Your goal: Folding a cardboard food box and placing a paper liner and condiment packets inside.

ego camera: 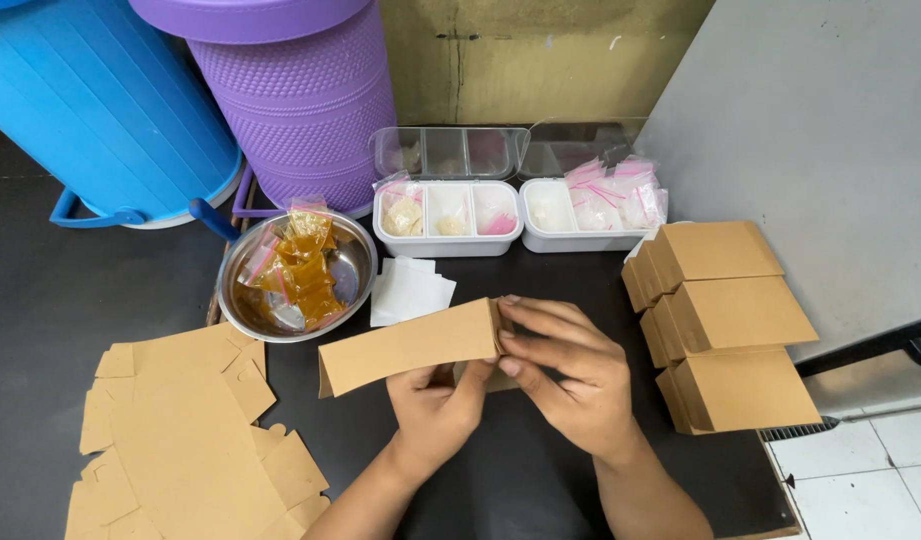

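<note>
Step in hand looks like box forming: a kraft box (406, 355) is held just above the black table (41, 300), squared into a sleeve, long axis running left to right.

Left hand (436, 405) supports it from below, thumb and fingers pinching the bottom edge. Right hand (566, 375) is at the box's right end, fingers curled and pressed onto the end flap. Flap looks part folded; I can't tell if it's tucked.

Relative to the box:
- right: three finished boxes (726, 320) lined up at the table edge
- lower left: pile of flat blanks (191, 440)
- upper left: steel bowl (356, 275) holding amber sachets (306, 270)
- just behind: white paper slips (411, 290)
- further behind: two white trays (451, 245) with small pink-sealed bags (616, 195), lids open

My read: the next move needs the right end closed firmly while the left hand keeps the sleeve square. Left end looks open.
</note>
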